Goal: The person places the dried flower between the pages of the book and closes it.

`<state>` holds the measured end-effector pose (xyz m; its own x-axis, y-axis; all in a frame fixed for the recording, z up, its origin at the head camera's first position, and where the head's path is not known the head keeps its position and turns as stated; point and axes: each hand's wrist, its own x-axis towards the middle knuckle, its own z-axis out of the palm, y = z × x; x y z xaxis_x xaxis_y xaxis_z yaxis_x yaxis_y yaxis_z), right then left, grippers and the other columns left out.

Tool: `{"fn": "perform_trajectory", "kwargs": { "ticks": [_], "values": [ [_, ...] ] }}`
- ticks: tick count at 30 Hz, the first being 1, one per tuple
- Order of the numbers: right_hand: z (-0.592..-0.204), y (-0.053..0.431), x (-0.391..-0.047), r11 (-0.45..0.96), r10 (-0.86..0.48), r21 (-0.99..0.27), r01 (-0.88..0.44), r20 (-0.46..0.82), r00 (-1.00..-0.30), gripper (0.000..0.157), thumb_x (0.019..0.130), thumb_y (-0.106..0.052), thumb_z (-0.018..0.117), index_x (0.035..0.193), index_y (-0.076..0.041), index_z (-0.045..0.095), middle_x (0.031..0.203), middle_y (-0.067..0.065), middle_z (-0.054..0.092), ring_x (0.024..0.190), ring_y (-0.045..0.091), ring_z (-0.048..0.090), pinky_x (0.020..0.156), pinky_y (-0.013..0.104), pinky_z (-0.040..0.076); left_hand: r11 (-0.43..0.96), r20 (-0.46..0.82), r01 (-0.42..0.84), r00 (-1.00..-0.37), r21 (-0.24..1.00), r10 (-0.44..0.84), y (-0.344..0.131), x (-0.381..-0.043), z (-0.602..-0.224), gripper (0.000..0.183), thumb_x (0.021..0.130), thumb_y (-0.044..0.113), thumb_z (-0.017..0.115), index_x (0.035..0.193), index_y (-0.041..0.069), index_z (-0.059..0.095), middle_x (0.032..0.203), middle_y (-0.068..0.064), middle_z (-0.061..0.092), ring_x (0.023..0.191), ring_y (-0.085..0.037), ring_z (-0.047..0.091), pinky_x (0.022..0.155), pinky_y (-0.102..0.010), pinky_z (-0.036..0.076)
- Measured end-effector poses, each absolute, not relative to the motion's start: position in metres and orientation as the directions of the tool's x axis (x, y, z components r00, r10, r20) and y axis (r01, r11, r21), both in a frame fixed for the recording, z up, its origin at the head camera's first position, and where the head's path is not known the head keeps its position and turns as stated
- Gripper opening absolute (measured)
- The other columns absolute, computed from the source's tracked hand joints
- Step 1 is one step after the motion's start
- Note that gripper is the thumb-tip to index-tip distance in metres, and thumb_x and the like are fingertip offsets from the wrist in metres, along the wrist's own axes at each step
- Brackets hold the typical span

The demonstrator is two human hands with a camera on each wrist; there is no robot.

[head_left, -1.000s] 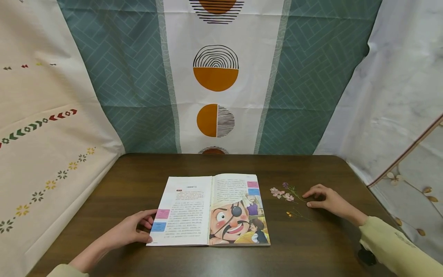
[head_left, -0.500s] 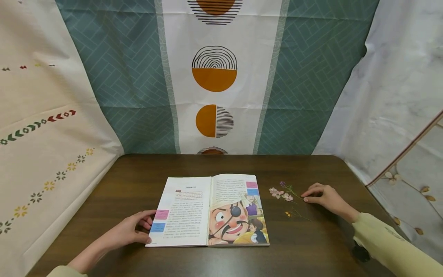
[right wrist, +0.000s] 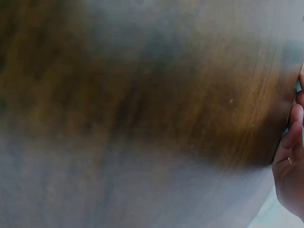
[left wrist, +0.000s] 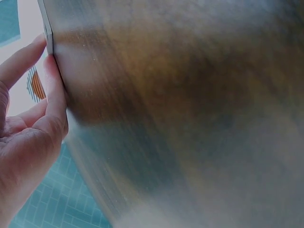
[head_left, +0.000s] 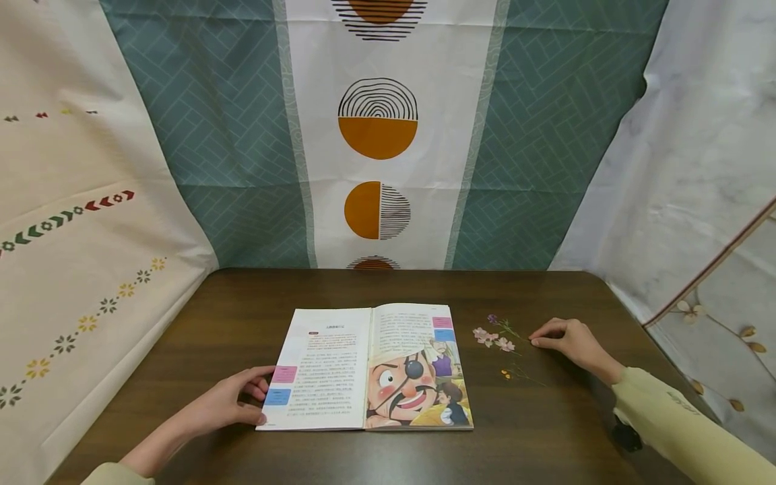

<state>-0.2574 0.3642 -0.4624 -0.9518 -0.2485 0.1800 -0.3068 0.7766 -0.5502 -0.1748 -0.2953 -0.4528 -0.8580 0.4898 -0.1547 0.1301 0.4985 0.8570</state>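
An open book [head_left: 327, 367] lies flat on the table, a cartoon pirate with an eye patch filling much of its right page. At its lower left edge is my left hand [head_left: 221, 403]; thumb and forefinger hold the page margin by the corner, the other fingers curled. The left wrist view shows this hand [left wrist: 33, 128] against the book's thin edge [left wrist: 49, 40]. On the right, my right hand [head_left: 576, 343] pinches the stem end of a purple flower sprig [head_left: 506, 327]. Only part of that hand [right wrist: 290, 166] enters the right wrist view, the sprig hidden there.
Pink flowers [head_left: 494, 339] on a stem lie beside the purple sprig, right of the book. Nearer the front is a thin yellow flower sprig [head_left: 515, 374]. The dark wooden table [head_left: 388, 286] ends at patterned cloth hangings [head_left: 515, 168] behind and at both sides.
My right hand closed thumb and forefinger on the purple sprig's stem, and the sprig shifted slightly left and away from me. The left hand and book stayed put.
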Motion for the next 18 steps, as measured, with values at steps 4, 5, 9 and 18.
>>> {"fn": "perform_trajectory", "kwargs": {
  "ticks": [4, 5, 9, 18],
  "values": [
    [-0.4630, 0.3641, -0.2584, 0.792, -0.247, -0.522, -0.317, 0.202, -0.948, 0.005, 0.086, -0.029, 0.075, 0.090, -0.027, 0.078, 0.093, -0.006, 0.074, 0.084, 0.003, 0.066, 0.077, 0.023, 0.051, 0.498, -0.156, 0.128, -0.859, 0.858, 0.489, -0.2947, -0.1750, -0.4525, 0.085, 0.077, 0.005, 0.079, 0.144, -0.016, 0.031, 0.112, -0.017, 0.052, 0.094, -0.003, 0.052, 0.076, -0.022, 0.054],
    [-0.4631, 0.3639, -0.2588, 0.792, -0.249, -0.519, -0.322, 0.208, -0.946, 0.005, 0.086, -0.028, 0.075, 0.090, -0.027, 0.078, 0.092, -0.006, 0.074, 0.084, 0.003, 0.066, 0.077, 0.023, 0.051, 0.499, -0.157, 0.126, -0.859, 0.857, 0.488, -0.2946, -0.1751, -0.4524, 0.085, 0.077, 0.005, 0.079, 0.144, -0.016, 0.031, 0.112, -0.017, 0.052, 0.094, -0.003, 0.052, 0.076, -0.022, 0.054],
    [-0.4636, 0.3626, -0.2593, 0.789, -0.261, -0.511, -0.342, 0.224, -0.939, 0.004, 0.087, -0.026, 0.075, 0.090, -0.026, 0.078, 0.091, -0.007, 0.073, 0.083, 0.004, 0.066, 0.077, 0.022, 0.051, 0.507, -0.161, 0.126, -0.859, 0.853, 0.485, -0.2944, -0.1752, -0.4515, 0.085, 0.077, 0.005, 0.080, 0.144, -0.016, 0.031, 0.111, -0.016, 0.052, 0.094, -0.003, 0.051, 0.076, -0.022, 0.054],
    [-0.4643, 0.3596, -0.2609, 0.805, -0.286, -0.462, -0.373, 0.249, -0.925, 0.009, 0.088, -0.028, 0.074, 0.086, -0.020, 0.077, 0.088, -0.010, 0.072, 0.083, 0.005, 0.066, 0.079, 0.027, 0.053, 0.521, -0.167, 0.126, -0.862, 0.845, 0.479, -0.2939, -0.1745, -0.4505, 0.085, 0.077, 0.006, 0.080, 0.144, -0.015, 0.032, 0.111, -0.016, 0.052, 0.094, -0.004, 0.051, 0.076, -0.022, 0.053]
  ]
}}
